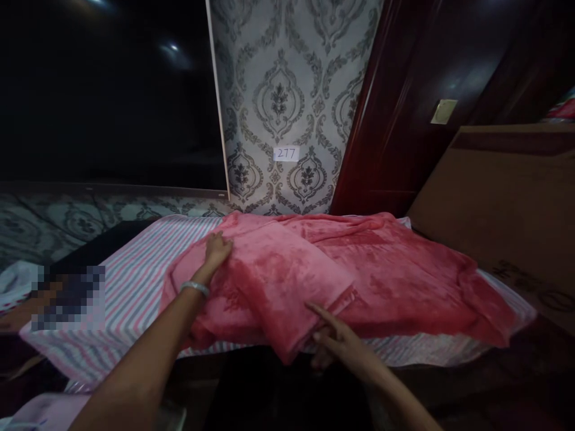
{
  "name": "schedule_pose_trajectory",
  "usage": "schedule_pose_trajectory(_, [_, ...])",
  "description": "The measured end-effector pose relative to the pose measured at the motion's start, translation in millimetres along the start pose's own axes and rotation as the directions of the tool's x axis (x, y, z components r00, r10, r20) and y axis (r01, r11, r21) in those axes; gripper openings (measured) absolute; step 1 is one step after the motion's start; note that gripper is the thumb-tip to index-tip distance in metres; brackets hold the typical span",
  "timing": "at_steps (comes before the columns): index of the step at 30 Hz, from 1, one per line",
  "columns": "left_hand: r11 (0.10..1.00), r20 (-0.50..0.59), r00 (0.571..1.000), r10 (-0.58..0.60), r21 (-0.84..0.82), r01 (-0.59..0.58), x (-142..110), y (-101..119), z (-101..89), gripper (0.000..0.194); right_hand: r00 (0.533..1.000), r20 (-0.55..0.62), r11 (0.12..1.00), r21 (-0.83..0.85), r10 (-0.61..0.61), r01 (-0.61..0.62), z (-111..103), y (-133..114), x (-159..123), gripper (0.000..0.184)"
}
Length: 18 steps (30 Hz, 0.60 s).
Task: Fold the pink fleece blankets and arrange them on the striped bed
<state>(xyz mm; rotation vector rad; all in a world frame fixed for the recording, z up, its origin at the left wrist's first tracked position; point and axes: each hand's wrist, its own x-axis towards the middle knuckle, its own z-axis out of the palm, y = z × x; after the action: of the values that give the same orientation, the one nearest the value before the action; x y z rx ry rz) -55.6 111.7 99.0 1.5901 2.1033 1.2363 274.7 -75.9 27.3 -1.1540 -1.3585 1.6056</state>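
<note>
A pink plush blanket (pixel 359 269) lies rumpled and partly folded across a striped sheet (pixel 135 281) on a low surface. My left hand (pixel 218 250), with a bangle on the wrist, rests flat on the blanket's left fold, fingers stretched out. My right hand (pixel 335 341) sits at the blanket's near edge, index finger extended onto the cloth and the other fingers curled under the hanging corner.
Patterned wallpaper with a small label reading 277 (pixel 286 154) rises behind. A dark screen (pixel 108 90) fills the upper left, a dark red door (pixel 426 90) the upper right, and a brown cardboard box (pixel 507 197) stands at right.
</note>
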Motion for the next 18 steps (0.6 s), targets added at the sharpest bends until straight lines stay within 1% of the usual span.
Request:
schedule_pose_trajectory(1, [0.997,0.028,0.997,0.071,0.034,-0.072,-7,6,3.7,0.058,1.000,-0.003,0.994,-0.110,-0.025,0.025,-9,-9,2,0.088])
schedule_pose_trajectory(2, [0.985,0.071,0.986,0.148,0.076,-0.153,-16,14,7.8,0.060,0.996,-0.022,0.972,-0.221,-0.088,0.081,-16,-21,7,0.080])
schedule_pose_trajectory(3, [0.963,0.124,0.967,0.222,0.126,-0.237,-26,22,12.3,0.062,0.981,-0.049,0.931,-0.327,-0.186,0.160,-22,-34,14,0.071])
schedule_pose_trajectory(4, [0.929,0.181,0.941,0.287,0.187,-0.319,-37,29,17.1,0.065,0.950,-0.065,0.867,-0.433,-0.304,0.248,-25,-46,25,0.063])
schedule_pose_trajectory(5, [0.889,0.232,0.914,0.332,0.249,-0.385,-48,35,22.0,0.067,0.907,-0.058,0.782,-0.531,-0.417,0.326,-25,-59,39,0.057])
schedule_pose_trajectory(6, [0.850,0.267,0.895,0.357,0.305,-0.430,-60,39,26.8,0.070,0.863,-0.031,0.689,-0.617,-0.505,0.381,-23,-69,55,0.054])
schedule_pose_trajectory(7, [0.820,0.285,0.886,0.365,0.352,-0.451,-71,41,31.6,0.073,0.830,0.015,0.591,-0.695,-0.557,0.410,-19,-77,73,0.055])
schedule_pose_trajectory(8, [0.794,0.297,0.882,0.367,0.393,-0.463,-80,40,36.4,0.075,0.820,0.066,0.498,-0.766,-0.568,0.406,-14,-82,91,0.056])
schedule_pose_trajectory(9, [0.773,0.312,0.880,0.359,0.430,-0.467,-88,38,41.1,0.077,0.831,0.111,0.408,-0.831,-0.546,0.379,-8,-84,109,0.058])
schedule_pose_trajectory(11, [0.745,0.352,0.882,0.312,0.485,-0.458,-97,28,50.2,0.079,0.873,0.192,0.241,-0.915,-0.448,0.325,0,-81,139,0.060])
schedule_pose_trajectory(12, [0.738,0.371,0.884,0.284,0.504,-0.449,-100,21,54.6,0.078,0.890,0.230,0.175,-0.932,-0.393,0.318,3,-77,150,0.060])
schedule_pose_trajectory(13, [0.733,0.383,0.886,0.261,0.518,-0.440,-101,15,58.7,0.078,0.900,0.268,0.125,-0.937,-0.344,0.327,3,-71,159,0.060])
schedule_pose_trajectory(15, [0.725,0.384,0.891,0.242,0.539,-0.430,-102,6,65.6,0.076,0.901,0.331,0.071,-0.929,-0.279,0.363,0,-60,170,0.060])
schedule_pose_trajectory(17, [0.714,0.377,0.892,0.248,0.552,-0.431,-103,0,70.6,0.076,0.904,0.343,0.046,-0.930,-0.254,0.366,-12,-54,178,0.060])
schedule_pose_trajectory(18, [0.709,0.375,0.892,0.252,0.556,-0.434,-103,-1,72.4,0.076,0.912,0.321,0.035,-0.939,-0.255,0.341,-20,-53,181,0.060])
